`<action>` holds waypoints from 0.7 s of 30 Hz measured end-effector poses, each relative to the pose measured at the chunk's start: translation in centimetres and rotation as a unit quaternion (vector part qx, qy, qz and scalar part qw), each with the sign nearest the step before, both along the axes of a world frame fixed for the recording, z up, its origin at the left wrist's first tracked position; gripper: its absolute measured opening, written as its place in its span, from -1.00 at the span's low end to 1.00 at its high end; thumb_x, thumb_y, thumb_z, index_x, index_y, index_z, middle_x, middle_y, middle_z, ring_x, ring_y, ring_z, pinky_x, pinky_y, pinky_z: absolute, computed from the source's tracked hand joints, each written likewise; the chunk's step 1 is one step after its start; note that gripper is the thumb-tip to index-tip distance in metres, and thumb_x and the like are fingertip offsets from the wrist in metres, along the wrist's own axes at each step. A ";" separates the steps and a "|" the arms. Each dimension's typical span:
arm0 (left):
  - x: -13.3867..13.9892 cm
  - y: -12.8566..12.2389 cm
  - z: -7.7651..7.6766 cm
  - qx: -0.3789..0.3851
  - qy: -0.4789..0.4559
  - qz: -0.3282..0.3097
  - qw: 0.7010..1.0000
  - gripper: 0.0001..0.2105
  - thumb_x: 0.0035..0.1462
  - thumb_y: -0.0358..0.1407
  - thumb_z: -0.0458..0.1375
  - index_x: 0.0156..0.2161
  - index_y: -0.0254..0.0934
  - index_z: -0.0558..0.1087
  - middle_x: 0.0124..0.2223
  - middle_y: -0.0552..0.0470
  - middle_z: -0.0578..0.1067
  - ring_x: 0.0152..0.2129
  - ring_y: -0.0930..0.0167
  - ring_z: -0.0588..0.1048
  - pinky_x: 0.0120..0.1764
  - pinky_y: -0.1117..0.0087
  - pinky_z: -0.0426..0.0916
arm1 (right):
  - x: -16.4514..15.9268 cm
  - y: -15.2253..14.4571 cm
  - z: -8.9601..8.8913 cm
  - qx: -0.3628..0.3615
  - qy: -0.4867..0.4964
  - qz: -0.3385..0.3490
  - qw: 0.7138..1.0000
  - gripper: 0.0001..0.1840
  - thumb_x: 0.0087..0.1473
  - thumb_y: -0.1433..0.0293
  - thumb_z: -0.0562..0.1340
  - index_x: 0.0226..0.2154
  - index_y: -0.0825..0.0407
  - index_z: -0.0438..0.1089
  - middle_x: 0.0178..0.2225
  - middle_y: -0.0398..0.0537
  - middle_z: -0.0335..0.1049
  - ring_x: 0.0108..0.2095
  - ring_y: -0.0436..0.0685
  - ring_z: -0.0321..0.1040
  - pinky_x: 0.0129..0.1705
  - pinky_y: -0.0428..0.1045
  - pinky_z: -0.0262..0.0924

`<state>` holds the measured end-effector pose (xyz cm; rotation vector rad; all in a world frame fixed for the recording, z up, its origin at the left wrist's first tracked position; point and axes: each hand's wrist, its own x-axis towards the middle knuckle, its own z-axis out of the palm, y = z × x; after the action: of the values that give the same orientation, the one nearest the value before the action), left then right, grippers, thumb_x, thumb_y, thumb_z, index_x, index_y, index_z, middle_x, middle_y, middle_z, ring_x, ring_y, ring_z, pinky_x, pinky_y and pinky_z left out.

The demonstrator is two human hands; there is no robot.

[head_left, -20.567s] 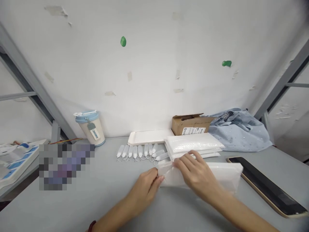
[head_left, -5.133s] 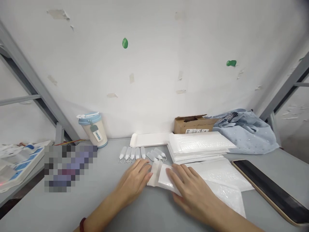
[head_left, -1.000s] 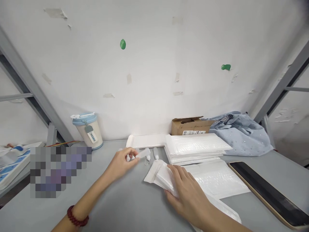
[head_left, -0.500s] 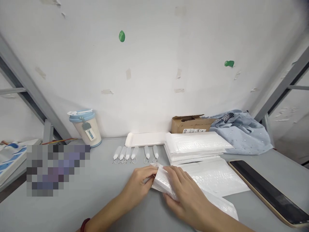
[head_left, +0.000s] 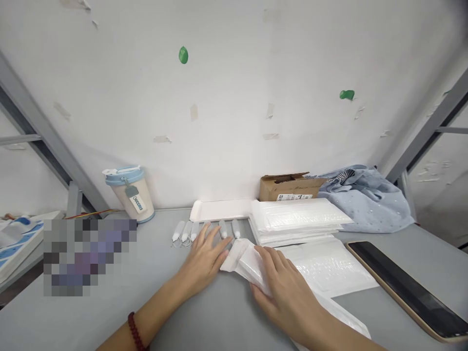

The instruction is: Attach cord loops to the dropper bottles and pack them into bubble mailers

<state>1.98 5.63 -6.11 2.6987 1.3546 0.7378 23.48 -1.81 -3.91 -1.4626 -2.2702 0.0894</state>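
Note:
My right hand [head_left: 287,292] grips a white bubble mailer [head_left: 244,257] near its open end, which points up and left above the table. A folded flap shows at that end; the inside of the mailer is hidden. My left hand [head_left: 202,261] is off the mailer, fingers spread, over a row of small white squeeze bottles [head_left: 178,231] with looped cap straps. Its fingertips cover part of the row, and I cannot tell whether they touch a bottle. Two bottles [head_left: 236,228] lie just right of those fingers.
Stacked bubble mailers [head_left: 300,214] lie right of centre, with another mailer [head_left: 332,268] in front. Behind stands an open cardboard box [head_left: 292,187] beside blue cloth [head_left: 365,204]. A phone [head_left: 405,287] is at right, a lidded cup [head_left: 129,194] at left, a power strip [head_left: 22,241] far left.
My left hand has let go of the mailer's end and moved up and left to the bottles, its fingers spreading. The right hand keeps its grip, and the mailer's end now shows more fully.

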 end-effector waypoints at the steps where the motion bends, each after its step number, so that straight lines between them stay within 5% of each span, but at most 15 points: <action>1: 0.0 0.1 -0.3 0.003 0.023 0.002 1.000 -0.67 0.22 -0.25 -0.07 0.07 -0.13 0.31 0.16 -0.08 0.22 0.18 0.09 -0.03 0.05 -0.07 0.15 | 0.0 0.0 0.0 0.002 -0.001 -0.002 1.000 -0.47 -0.02 0.46 0.09 0.04 0.07 0.00 -0.09 0.12 0.21 -0.14 0.27 0.19 -0.21 0.18 0.20; 5: 0.1 0.3 -0.7 0.011 0.017 0.015 1.000 -0.72 0.20 -0.32 -0.07 -0.05 -0.31 0.39 -0.01 -0.14 0.39 0.08 0.12 0.15 0.00 0.01 0.21 | -0.1 0.0 -0.2 0.005 -0.005 -0.008 1.000 -0.46 -0.02 0.45 0.09 0.05 0.07 0.00 -0.08 0.13 0.21 -0.13 0.29 0.19 -0.20 0.18 0.20; 9: 0.1 0.4 0.2 -0.018 -0.098 0.056 0.993 -0.78 0.16 -0.36 -0.07 -0.30 -0.28 0.43 -0.27 -0.08 0.48 -0.23 0.26 0.39 -0.18 0.20 0.33 | 0.0 -0.1 -0.2 0.000 -0.005 -0.006 1.000 -0.45 -0.03 0.45 0.09 0.05 0.08 0.01 -0.07 0.13 0.21 -0.13 0.29 0.19 -0.20 0.18 0.19; 14: -0.6 0.7 2.3 -0.153 -0.296 0.165 0.928 -0.84 0.04 -0.22 0.06 -0.37 -0.24 0.43 -0.39 0.04 0.50 -0.44 0.36 0.42 -0.34 0.36 0.31 | 0.0 0.0 -0.1 -0.006 -0.001 -0.005 1.000 -0.46 -0.02 0.45 0.09 0.05 0.07 0.01 -0.08 0.12 0.20 -0.15 0.27 0.19 -0.21 0.18 0.20; 18: -1.1 0.6 3.5 -0.232 -0.445 0.133 0.855 -0.88 -0.03 -0.30 0.05 -0.47 -0.26 0.40 -0.56 0.14 0.38 -0.53 0.45 0.36 -0.39 0.46 0.26 | 0.0 0.0 -0.1 -0.008 -0.001 -0.005 1.000 -0.46 -0.02 0.44 0.09 0.05 0.07 0.01 -0.07 0.13 0.20 -0.14 0.29 0.18 -0.19 0.19 0.19; 21: -0.4 -0.1 3.6 -0.270 -0.408 0.092 0.867 -0.93 -0.04 -0.34 0.06 -0.46 -0.26 0.38 -0.57 0.16 0.37 -0.53 0.45 0.36 -0.38 0.47 0.24 | 0.0 -0.1 0.0 -0.015 -0.001 0.009 1.000 -0.45 -0.02 0.43 0.09 0.06 0.08 0.00 -0.06 0.14 0.20 -0.11 0.29 0.16 -0.17 0.20 0.18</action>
<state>1.58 5.53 -2.56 1.5432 1.2998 1.1198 23.46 -1.95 -3.87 -1.4588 -2.2924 0.1295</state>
